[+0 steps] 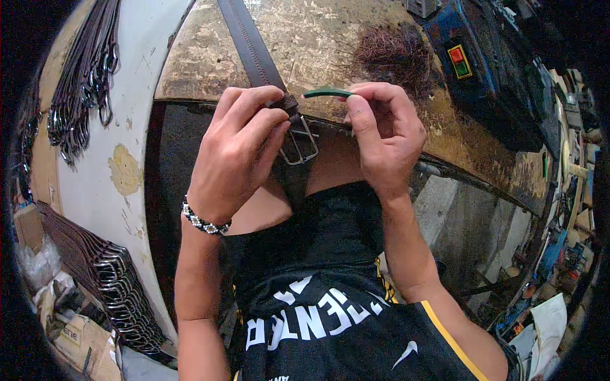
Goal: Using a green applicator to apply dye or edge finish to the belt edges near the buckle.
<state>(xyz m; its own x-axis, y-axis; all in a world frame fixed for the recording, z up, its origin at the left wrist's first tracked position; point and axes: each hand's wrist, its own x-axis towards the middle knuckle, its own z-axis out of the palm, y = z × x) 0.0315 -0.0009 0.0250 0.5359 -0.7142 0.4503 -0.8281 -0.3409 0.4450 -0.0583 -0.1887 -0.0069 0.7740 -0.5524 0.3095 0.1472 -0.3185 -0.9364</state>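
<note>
A dark brown stitched leather belt (252, 47) runs from the far edge of the view over the worktable toward me. My left hand (230, 149) is closed on it, fingertips pinching at the belt loop just above the silver buckle (310, 152). The buckle hangs below the table's front edge, over my lap. Between thumb and fingers, my right hand (386, 136) grips a thin, slightly curved dark green strip (327, 93). Its free end points left toward the belt loop, a small gap away from it. What the strip is made of cannot be told.
The worn wooden worktable (190, 60) carries a tangle of reddish-brown thread (397, 58). At its right stands a dark machine with a red and green switch (457, 61). Bundles of belts with buckles (95, 82) hang at the left; more buckled belts (121, 279) lie below.
</note>
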